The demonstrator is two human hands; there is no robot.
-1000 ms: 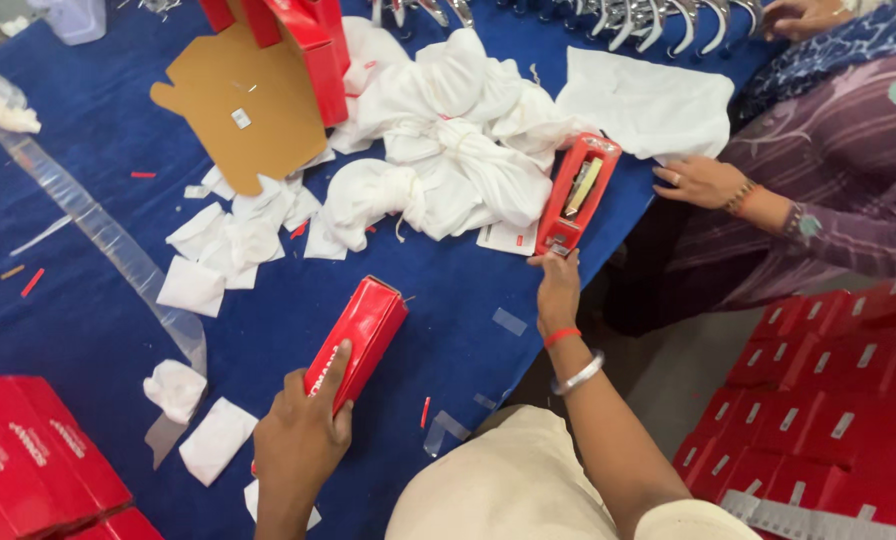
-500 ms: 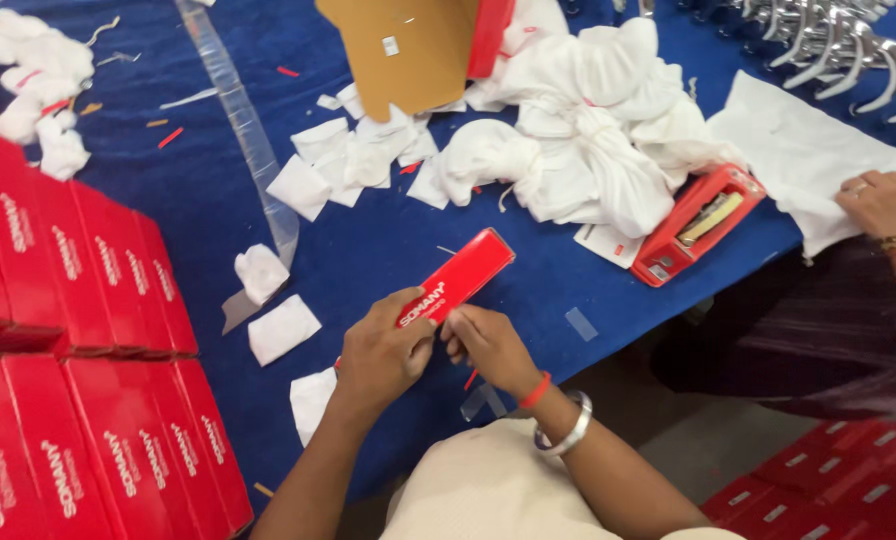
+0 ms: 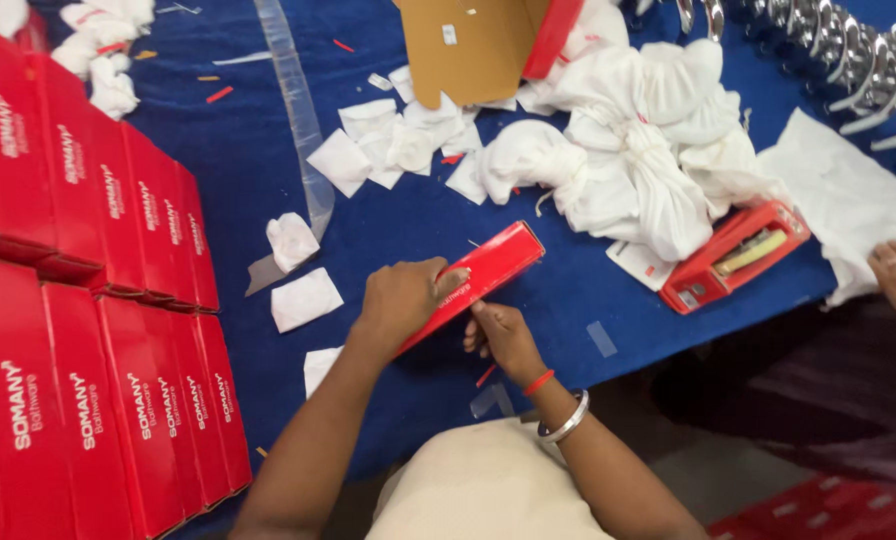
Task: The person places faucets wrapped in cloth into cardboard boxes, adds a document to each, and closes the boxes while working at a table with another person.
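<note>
Blue cloth covers the worktable (image 3: pixel 268 180), where closed red cartons (image 3: pixel 98 330) are stacked in rows at the left edge (kept apart from the loose work). White cloth bags (image 3: pixel 648 170) are heaped mid-table beside an open red carton (image 3: pixel 733 257) showing its metal fitting. A long red box (image 3: pixel 473 282) is gripped at one end by the left hand (image 3: pixel 403 300), while its lower edge is pinched by the right hand (image 3: pixel 498 335), so it is held tilted just above the cloth
</note>
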